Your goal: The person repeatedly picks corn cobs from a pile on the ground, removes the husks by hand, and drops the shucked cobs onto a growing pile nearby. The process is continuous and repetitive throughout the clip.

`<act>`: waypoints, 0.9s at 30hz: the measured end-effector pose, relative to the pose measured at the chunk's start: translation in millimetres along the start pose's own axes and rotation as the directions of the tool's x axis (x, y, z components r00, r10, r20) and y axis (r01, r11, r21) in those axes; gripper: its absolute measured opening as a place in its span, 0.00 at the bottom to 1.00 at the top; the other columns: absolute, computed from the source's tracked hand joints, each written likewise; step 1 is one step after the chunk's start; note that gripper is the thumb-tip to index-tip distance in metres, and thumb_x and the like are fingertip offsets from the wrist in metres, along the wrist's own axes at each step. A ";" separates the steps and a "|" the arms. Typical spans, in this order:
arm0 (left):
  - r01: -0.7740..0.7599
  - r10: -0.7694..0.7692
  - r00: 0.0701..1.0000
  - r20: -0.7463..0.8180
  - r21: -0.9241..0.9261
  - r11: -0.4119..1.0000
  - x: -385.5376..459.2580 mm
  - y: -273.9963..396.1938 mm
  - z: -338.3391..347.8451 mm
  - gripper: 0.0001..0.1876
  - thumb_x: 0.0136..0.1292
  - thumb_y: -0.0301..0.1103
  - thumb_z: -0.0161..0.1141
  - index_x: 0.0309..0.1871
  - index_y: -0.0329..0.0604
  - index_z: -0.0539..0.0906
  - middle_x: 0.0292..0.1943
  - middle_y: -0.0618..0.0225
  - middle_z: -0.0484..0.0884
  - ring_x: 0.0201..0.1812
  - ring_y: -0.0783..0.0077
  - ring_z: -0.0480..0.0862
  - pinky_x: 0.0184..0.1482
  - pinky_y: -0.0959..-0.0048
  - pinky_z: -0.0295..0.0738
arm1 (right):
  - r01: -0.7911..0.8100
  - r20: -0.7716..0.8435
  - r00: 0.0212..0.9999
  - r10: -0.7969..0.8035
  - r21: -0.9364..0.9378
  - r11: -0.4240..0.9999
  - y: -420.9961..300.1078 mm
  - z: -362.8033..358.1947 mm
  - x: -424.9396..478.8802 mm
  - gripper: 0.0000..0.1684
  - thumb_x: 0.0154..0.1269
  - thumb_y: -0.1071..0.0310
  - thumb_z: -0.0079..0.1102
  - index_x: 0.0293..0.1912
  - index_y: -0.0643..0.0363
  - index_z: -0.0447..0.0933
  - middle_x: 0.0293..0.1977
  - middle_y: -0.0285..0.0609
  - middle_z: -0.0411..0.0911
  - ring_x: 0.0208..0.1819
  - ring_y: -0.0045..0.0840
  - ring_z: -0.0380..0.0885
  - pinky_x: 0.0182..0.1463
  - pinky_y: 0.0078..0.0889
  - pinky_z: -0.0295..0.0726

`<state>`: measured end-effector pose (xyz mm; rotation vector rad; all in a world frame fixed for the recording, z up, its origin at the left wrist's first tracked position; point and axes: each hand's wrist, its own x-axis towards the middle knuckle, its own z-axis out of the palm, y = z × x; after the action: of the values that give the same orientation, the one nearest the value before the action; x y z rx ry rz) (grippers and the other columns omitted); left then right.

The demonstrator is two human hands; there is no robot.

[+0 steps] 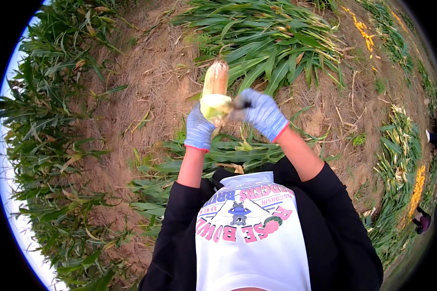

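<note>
An ear of corn [215, 78] stands nearly upright in front of me, its upper part bare and pale orange with a brownish tip. Around its lower part my left hand [199, 129], in a blue knit glove with a red cuff, is shut. Pale green husk [214, 105] is folded down over the ear's lower half. My right hand [259, 111], gloved alike, is blurred by motion at the husk's right edge, with its fingers closed on it. Something dark shows among those fingers, too blurred to name. The ear's base is hidden by husk and glove.
Cut corn stalks [273, 43] lie heaped on the soil ahead, and more stalks [218, 156] lie close before me. Standing corn [47, 120] lines the left. Rows of husked ears [362, 31] lie at right. A person [421, 221] is at the far right rim.
</note>
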<state>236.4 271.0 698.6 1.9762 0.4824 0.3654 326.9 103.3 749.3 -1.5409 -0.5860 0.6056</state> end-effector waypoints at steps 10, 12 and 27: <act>0.538 0.006 0.843 0.538 -0.843 0.009 18.0 -6.0 34.0 0.45 0.48 0.71 0.56 0.60 0.43 0.68 0.55 0.62 0.73 0.53 0.62 0.75 0.54 0.59 0.72 | 0.075 -0.118 0.993 0.023 0.758 0.648 22.5 32.8 43.3 0.07 0.66 0.71 0.51 0.40 0.58 0.64 0.28 0.36 0.69 0.29 0.20 0.72 0.36 0.22 0.76; 0.443 -0.118 0.896 0.427 -0.851 0.283 24.5 -24.9 31.7 0.42 0.49 0.66 0.59 0.59 0.42 0.69 0.50 0.61 0.76 0.49 0.62 0.77 0.52 0.59 0.73 | -0.040 -0.043 0.993 0.107 0.742 0.669 31.2 36.7 45.4 0.06 0.66 0.72 0.50 0.40 0.58 0.64 0.27 0.36 0.69 0.28 0.20 0.71 0.35 0.22 0.75; -0.068 -0.094 0.965 -0.247 -0.578 0.813 3.0 -24.6 14.8 0.40 0.57 0.65 0.52 0.57 0.34 0.69 0.45 0.64 0.76 0.44 0.74 0.76 0.47 0.73 0.73 | 0.112 0.005 0.994 -0.112 -0.073 0.991 -4.2 23.8 63.7 0.22 0.54 0.60 0.66 0.45 0.64 0.74 0.39 0.39 0.77 0.40 0.21 0.74 0.48 0.24 0.74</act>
<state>241.4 270.6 670.2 1.3245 0.4806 0.6888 356.8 164.5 750.5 -1.5645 -0.6971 0.5041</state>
